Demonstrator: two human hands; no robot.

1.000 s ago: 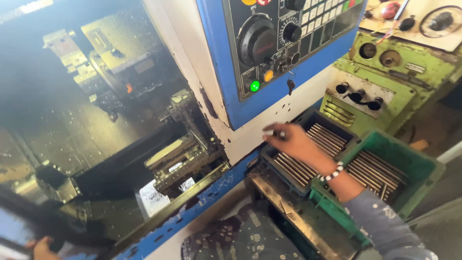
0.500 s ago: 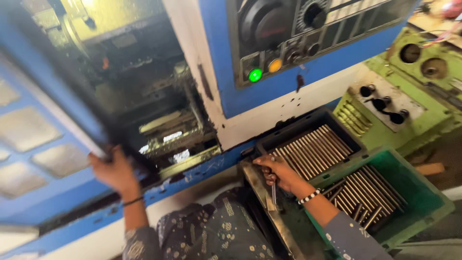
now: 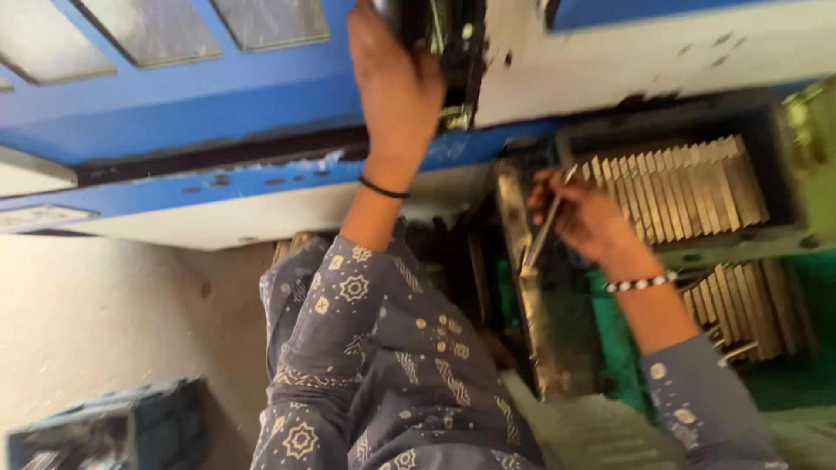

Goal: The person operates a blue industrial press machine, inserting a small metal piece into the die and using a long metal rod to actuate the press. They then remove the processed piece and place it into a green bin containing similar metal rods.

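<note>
Since the earlier frames, the view has been tipped further down, so the control panel with its lit buttons is lost from sight and the blue sliding door (image 3: 200, 96) is now seen stretched across the top left; the left hand (image 3: 396, 83), earlier lower on that door's edge, is now raised to the top of the picture.

That left hand is seen closed around the dark edge of the door, beside the white machine casing (image 3: 662, 61); a thin black band (image 3: 381, 188) is worn at its wrist. The right hand (image 3: 585, 218) is kept well apart from it, to the right and nearer, and is clamped on a slim metal rod (image 3: 542, 233), which is held tilted with its lower end pointing down and left. A beaded bracelet (image 3: 641, 282) is worn on that wrist.

Just right of the right hand, a dark tray (image 3: 784, 233) filled with a row of similar rods (image 3: 688, 187) is seen; nearer, a green crate (image 3: 805, 383) with more rods (image 3: 744, 300) is placed. A grimy metal ledge (image 3: 544, 348) runs below the held rod. Patterned grey clothing (image 3: 383, 374) fills the near middle, and a blue-grey crate (image 3: 104, 431) stands on the floor at the near left. Much of the frame is blurred.
</note>
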